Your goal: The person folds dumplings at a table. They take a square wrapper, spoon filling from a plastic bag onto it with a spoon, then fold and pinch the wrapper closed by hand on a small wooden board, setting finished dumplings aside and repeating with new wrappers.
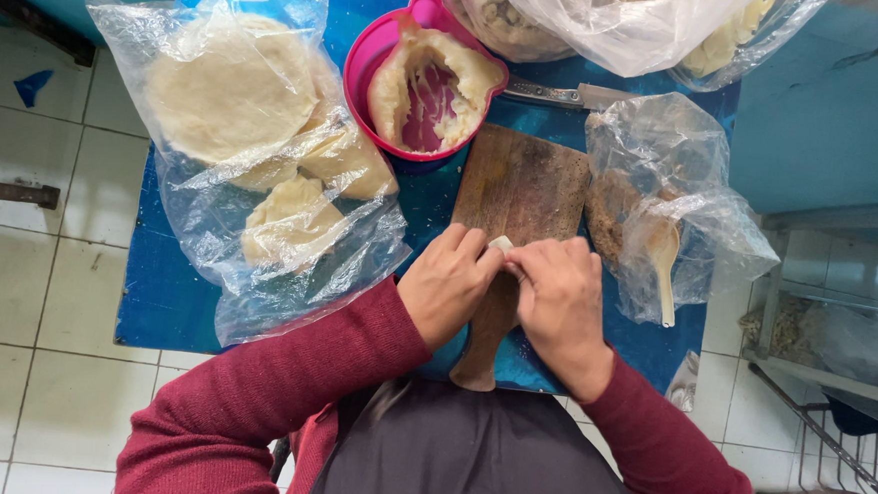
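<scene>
My left hand point(447, 283) and my right hand point(559, 301) meet over the near end of a wooden cutting board point(519, 186). Between their fingertips they pinch a small pale piece of dough point(500, 244), mostly hidden by the fingers. Both sleeves are dark red. A pink bowl point(369, 58) lined with pale dough stands just beyond the board. Left of it lies a clear plastic bag point(254, 147) with a flat round of dough and other dough pieces.
All of this sits on a small blue table point(161, 293) over a tiled floor. A metal knife point(557, 93) lies behind the board. At right, a crumpled bag with brown filling point(662, 199) and a pale plastic spoon point(665, 274). More filled bags point(611, 20) at the back.
</scene>
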A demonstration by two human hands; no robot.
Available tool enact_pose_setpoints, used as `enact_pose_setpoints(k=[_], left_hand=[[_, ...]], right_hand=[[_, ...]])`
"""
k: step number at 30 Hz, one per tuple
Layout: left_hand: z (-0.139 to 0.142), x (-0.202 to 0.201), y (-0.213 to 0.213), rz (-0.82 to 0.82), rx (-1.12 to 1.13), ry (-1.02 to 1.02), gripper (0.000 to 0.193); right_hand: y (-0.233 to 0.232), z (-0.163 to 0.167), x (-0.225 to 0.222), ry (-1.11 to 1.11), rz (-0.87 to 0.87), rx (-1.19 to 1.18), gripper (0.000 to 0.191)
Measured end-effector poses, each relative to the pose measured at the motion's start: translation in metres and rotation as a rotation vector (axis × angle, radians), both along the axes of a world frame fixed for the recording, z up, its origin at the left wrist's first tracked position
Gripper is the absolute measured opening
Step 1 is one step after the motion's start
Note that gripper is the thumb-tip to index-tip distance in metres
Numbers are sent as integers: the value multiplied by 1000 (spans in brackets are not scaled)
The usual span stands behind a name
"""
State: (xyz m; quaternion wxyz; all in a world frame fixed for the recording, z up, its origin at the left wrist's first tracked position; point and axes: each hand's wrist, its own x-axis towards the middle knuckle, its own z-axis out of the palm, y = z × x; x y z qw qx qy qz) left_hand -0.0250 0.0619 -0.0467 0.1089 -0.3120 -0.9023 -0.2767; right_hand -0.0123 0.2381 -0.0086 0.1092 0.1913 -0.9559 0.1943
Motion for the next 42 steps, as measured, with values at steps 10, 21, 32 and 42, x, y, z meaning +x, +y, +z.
enact_pose_setpoints(k=[10,21,32,42], left_hand=[[-2,-5,-3,-17,93,-62,19],[-3,-9,-3,20,50,-8,13],[0,-15,-2,7,8,38,12],[-7,-16,2,79,136,4,11]], right_hand=[[3,3,-5,-30,17,-145,15],[-6,0,2,125,-7,24,10],[4,5,-19,-135,-47,-187,10],[-3,6,-14,-8,-8,-21,9]])
